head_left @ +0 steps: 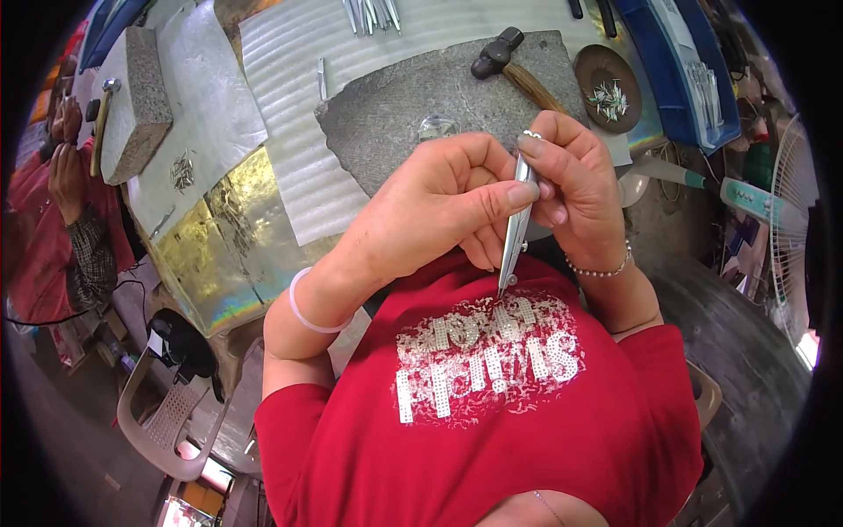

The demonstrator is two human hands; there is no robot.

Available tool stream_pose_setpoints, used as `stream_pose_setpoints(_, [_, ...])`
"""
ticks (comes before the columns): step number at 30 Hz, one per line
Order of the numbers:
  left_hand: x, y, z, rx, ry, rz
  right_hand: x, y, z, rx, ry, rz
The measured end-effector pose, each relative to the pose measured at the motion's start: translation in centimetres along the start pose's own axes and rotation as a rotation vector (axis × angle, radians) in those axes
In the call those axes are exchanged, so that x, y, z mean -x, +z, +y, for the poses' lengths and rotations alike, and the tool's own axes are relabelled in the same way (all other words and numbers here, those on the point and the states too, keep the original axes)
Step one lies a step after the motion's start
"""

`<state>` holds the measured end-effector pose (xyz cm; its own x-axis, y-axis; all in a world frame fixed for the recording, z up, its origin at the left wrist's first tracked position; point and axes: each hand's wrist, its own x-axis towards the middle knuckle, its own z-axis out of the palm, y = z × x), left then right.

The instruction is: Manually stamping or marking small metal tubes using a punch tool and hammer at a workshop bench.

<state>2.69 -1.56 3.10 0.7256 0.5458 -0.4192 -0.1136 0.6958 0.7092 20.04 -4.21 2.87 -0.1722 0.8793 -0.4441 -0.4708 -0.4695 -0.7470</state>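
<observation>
In front of my chest, both hands hold a slender silver metal piece (516, 230) with rivet-like knobs, pointing down toward my red shirt. My left hand (439, 198) grips its middle, the thumb pressed along it. The fingers of my right hand (575, 176) are closed around its upper end, where small pale bits show at the fingertips. The piece's exact kind I cannot make out. Beyond the hands lies a grey stone slab (386, 114), carrying a hammer (518, 70) with a wooden handle and a small clear glossy item (437, 128).
A brown bowl (584, 66) of small metal pins and a blue tray (716, 114) stand at the right, near a fan (795, 193). Several silver pieces (371, 16) lie at the far edge. At left are a stone block (140, 105), loose pins (182, 171) and another person's hands (66, 167).
</observation>
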Motion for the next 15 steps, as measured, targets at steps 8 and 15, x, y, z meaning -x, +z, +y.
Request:
stream_pose_setpoints(8, [0.0,0.1,1.6,-0.203,-0.028,-0.085,1.6,0.4,1.0,0.047,-0.153,0.091])
stream_pose_setpoints(15, [-0.5,0.8,1.9,-0.265,-0.047,-0.16,2.9,0.1,1.4,0.016,-0.248,0.151])
